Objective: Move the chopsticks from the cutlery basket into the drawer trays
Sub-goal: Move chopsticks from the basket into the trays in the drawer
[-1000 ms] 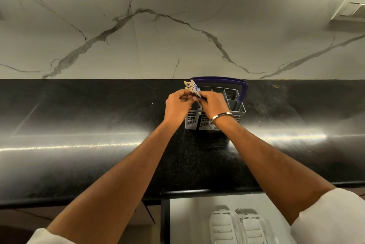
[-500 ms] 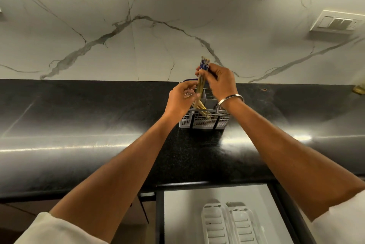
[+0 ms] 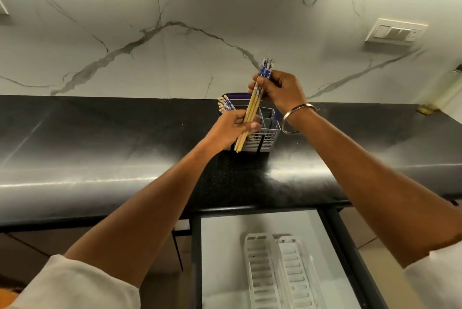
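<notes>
A grey cutlery basket (image 3: 269,133) with a dark blue handle stands on the black counter. My right hand (image 3: 282,91) pinches a few bamboo chopsticks (image 3: 252,108) near their blue-and-white patterned tops, raised clear of the basket and slanting down to the left. My left hand (image 3: 232,126) grips a second bundle of chopsticks (image 3: 225,105), whose patterned ends stick up above its fingers, and its fingers also touch the raised ones. Two white slotted trays (image 3: 280,271) lie side by side in the open drawer (image 3: 220,246) below the counter's front edge.
The black counter (image 3: 100,146) runs the full width under a white marble wall. A switch plate (image 3: 395,32) is mounted on the wall at the right. The open drawer has dark side rails (image 3: 350,258). A metal bangle sits on my right wrist.
My right hand has lifted a few chopsticks up and right, fully out of the basket. My left hand keeps hold of the other bundle. The view has shifted closer and lower.
</notes>
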